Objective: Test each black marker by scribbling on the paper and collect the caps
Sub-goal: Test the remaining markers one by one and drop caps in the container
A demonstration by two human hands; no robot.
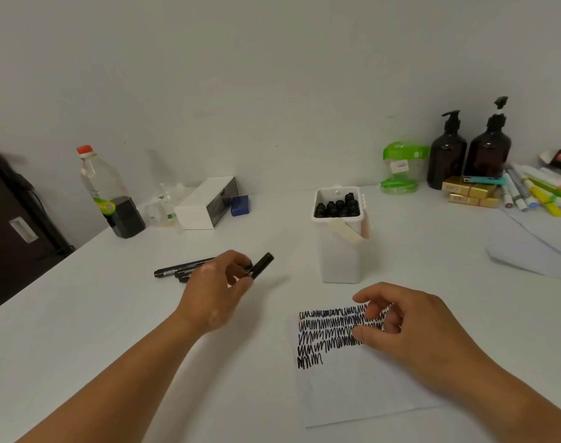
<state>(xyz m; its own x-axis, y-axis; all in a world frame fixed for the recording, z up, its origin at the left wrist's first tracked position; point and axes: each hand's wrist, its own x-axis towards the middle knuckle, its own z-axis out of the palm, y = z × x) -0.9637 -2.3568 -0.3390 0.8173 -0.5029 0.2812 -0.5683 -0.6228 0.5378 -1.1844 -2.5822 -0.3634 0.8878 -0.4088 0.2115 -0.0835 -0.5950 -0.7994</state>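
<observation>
My left hand (218,289) grips a black marker (261,265) that points up and to the right, just right of a small pile of black markers (177,270) lying on the white table. My right hand (397,324) hovers over the sheet of paper (352,385) with fingers loosely curled and holds nothing I can see. Several rows of black scribbles (323,334) cover the paper's top part. Behind the paper stands a white container (339,251) holding several black caps (336,207).
At the back left stand a plastic bottle (109,193) with dark liquid, a white box (208,203) and a blue item (239,205). At the back right are a green jar (400,167), two brown pump bottles (470,151), gold boxes (470,191), coloured markers (541,193) and a pale folded item (534,247).
</observation>
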